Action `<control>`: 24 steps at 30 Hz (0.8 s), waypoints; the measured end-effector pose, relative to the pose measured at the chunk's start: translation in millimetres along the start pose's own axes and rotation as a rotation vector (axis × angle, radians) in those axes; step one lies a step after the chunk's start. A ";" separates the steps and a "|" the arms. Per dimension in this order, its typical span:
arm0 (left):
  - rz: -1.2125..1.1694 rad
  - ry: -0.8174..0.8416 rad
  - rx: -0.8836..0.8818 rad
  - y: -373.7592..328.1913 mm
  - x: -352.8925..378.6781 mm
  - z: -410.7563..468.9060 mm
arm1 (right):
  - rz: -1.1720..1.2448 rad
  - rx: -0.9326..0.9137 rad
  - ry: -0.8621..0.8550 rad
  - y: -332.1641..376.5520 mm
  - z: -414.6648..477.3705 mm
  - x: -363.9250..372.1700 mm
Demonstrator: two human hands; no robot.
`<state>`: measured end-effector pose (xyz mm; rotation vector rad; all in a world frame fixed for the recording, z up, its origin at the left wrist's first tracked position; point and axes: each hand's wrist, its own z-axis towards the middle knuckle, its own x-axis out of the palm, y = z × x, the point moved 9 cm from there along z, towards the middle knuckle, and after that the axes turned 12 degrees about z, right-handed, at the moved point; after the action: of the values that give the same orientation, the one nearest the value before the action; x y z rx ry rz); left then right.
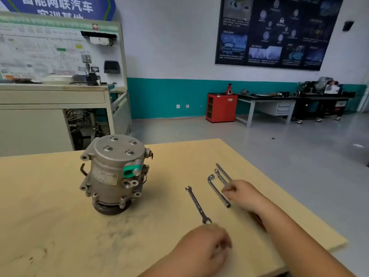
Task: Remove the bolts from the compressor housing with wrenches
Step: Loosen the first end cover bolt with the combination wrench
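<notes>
Our right hand (242,193) has its fingers curled on the near end of a small wrench (219,175), whose ring end points away from the grip. A flat bar (223,171) runs just beside that wrench on its far side, and we cannot tell whether the same fingers hold it too. Just left of those fingers, apart from them, lies an L-shaped socket wrench (218,191). Further left of the grip a combination wrench (197,204) lies flat on the table (60,226), its near end just ahead of our left hand (205,248). That hand is blurred, so we cannot tell whether its fingers are closed or touch the wrench. The compressor (113,172) stands upright well to the left of both hands and beyond the left one, untouched, with four bolts (108,148) seated in its top face.
</notes>
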<state>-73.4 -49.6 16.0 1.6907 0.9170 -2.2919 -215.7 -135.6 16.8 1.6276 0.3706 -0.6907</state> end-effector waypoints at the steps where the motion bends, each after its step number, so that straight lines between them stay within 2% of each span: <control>1: 0.097 0.008 -0.027 0.8 6.4 23.6 | -0.142 0.043 -0.029 -6.4 24.0 -1.8; 4: 0.360 0.007 -0.097 3.2 15.2 87.0 | -0.431 0.156 -0.069 -15.8 68.0 -7.3; 8: 0.533 0.078 -0.121 22.3 41.5 135.4 | -0.659 0.158 -0.069 -27.5 99.0 -9.9; 12: 0.572 0.126 -0.138 33.4 57.4 149.8 | -0.719 0.067 -0.097 -28.2 115.7 -10.9; 16: 0.506 0.125 -0.139 28.6 44.8 138.4 | -0.719 0.142 0.011 -41.7 122.3 3.0; 20: 0.372 -0.059 -0.069 8.4 -16.6 86.8 | -0.568 0.161 0.049 -39.7 120.2 7.0; 24: 0.305 -0.406 -0.003 -0.1 -123.5 10.6 | -0.188 0.024 0.029 9.2 108.3 -4.7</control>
<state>-38.4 -83.8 129.9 1.1931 0.5364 -2.2891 -238.3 -241.9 21.1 1.6398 0.5432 -0.8162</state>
